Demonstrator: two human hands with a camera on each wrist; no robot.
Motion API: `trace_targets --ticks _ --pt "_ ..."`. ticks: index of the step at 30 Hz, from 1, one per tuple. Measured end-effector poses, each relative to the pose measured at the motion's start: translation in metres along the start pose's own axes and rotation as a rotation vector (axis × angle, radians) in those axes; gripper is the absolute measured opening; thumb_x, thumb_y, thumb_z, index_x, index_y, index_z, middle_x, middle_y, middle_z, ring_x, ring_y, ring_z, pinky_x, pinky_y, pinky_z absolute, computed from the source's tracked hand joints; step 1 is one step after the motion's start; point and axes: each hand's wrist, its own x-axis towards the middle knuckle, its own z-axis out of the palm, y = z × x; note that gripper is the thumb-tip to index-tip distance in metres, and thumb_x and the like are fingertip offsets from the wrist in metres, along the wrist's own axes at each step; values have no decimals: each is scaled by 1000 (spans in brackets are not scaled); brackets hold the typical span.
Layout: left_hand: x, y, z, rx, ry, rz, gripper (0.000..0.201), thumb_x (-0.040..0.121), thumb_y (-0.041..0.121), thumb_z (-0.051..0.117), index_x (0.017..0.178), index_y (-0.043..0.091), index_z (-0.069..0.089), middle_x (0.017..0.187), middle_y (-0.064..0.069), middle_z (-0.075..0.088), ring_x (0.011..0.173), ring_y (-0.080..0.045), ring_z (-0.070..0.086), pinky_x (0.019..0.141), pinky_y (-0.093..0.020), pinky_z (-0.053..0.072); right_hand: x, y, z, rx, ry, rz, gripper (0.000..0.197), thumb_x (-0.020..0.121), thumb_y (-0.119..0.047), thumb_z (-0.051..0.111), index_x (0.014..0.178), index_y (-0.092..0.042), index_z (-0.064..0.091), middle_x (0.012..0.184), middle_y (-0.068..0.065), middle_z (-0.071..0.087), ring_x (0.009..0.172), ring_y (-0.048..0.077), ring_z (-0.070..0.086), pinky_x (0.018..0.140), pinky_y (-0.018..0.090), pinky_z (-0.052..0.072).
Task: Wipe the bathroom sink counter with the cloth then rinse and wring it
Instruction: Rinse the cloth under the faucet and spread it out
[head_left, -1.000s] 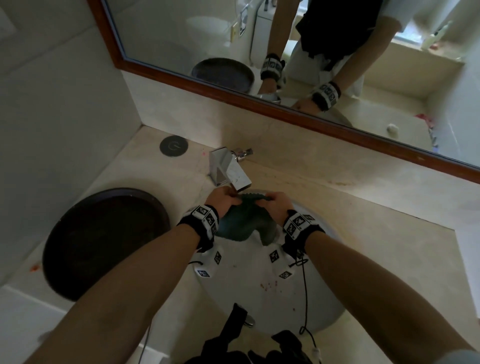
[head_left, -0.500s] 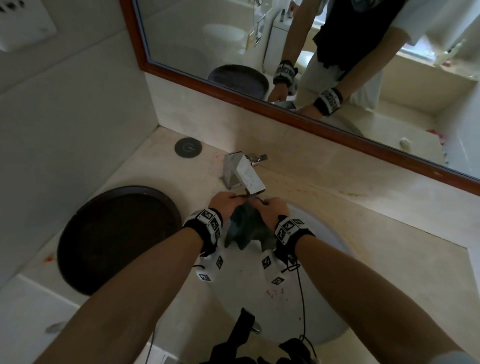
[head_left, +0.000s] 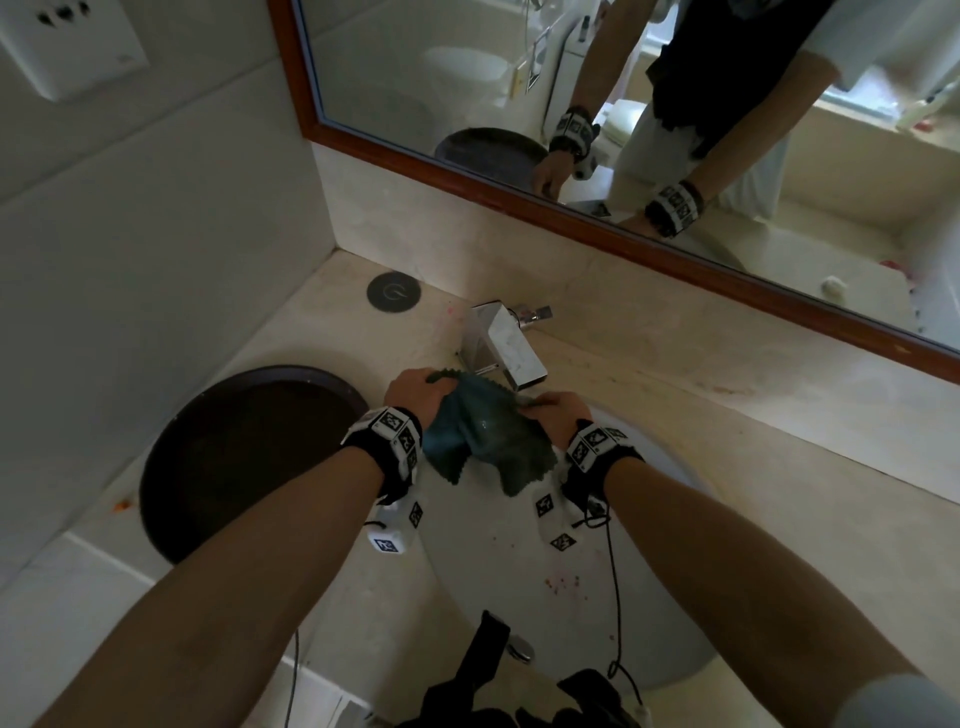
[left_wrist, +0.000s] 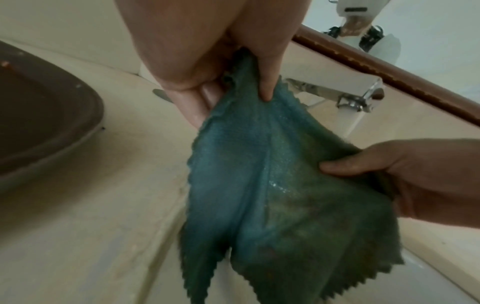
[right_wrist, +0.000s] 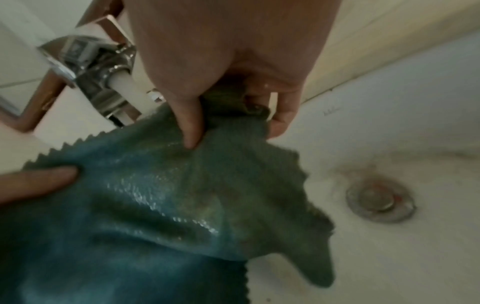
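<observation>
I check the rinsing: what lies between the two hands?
The wet cloth, stretched between the left hand and the right hand below the faucet, shown in the head view.

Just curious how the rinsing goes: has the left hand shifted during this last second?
Yes. The left hand has slid leftward, away from the faucet and towards the dark round tray, spreading the cloth wider.

Dark round tray (head_left: 244, 457) beside framed mirror (head_left: 623, 104).
</observation>
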Motion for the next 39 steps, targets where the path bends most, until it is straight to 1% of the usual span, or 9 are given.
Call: trace_targets --ticks 4,8,10,14,17,21,28,33,39 --pt "0 -4 -6 0 26 -24 37 92 35 57 98 0 67 104 -22 67 97 -35 61 86 -38 47 -7 -11 6 201 8 -20 21 86 -27 68 97 -9 71 101 9 70 104 32 64 96 40 49" --pt "0 -5 -10 74 41 -12 29 92 34 57 80 7 55 93 -20 63 91 -35 60 73 -33 41 -7 -22 13 276 53 70 28 85 -25 66 107 -7 69 117 15 66 110 31 62 97 39 50" --pt "0 -5 -10 88 49 -15 26 92 32 57 81 10 51 89 -14 57 86 -31 56 72 -31 37 -6 -23 18 297 52 65 8 85 -27 66 87 -19 67 115 15 66 97 23 62 97 38 50" --pt "1 -6 -3 51 34 -35 19 91 29 59 91 13 48 95 -9 52 87 -24 48 75 -30 35 -4 -18 21 318 72 48 19 90 -23 59 71 -27 56 97 6 60 91 18 55 96 38 48" --pt "2 -3 9 3 4 -27 21 90 24 62 106 13 54 107 -12 58 99 -28 53 79 -28 36 -9 -12 13 381 100 48 26 95 -34 52 83 -16 67 92 9 66 89 26 61 87 39 50" --pt "7 7 27 24 -92 14 27 88 24 63 110 7 64 113 -16 64 107 -32 59 84 -30 41 -17 1 -9 345 165 61 51 100 -42 41 111 1 66 98 11 62 93 28 58 94 39 47" --pt "8 33 70 -113 -220 17 31 91 31 61 103 3 70 110 -21 67 102 -35 61 90 -38 46 -25 40 -49 344 335 102 48 100 -42 42 109 -1 64 105 15 63 94 29 57 95 42 47" --pt "9 39 91 -355 -210 -94 43 83 33 71 116 5 66 119 -15 66 111 -32 60 102 -42 45 -31 53 -66 356 375 117 48 98 -43 45 115 -3 64 106 12 63 92 26 57 89 37 48" --pt "16 37 81 -207 -183 3 30 91 27 60 103 1 68 115 -23 66 109 -38 59 99 -44 45 -33 48 -67 226 344 115 49 96 -52 45 107 -11 69 91 8 65 83 26 60 86 38 49"
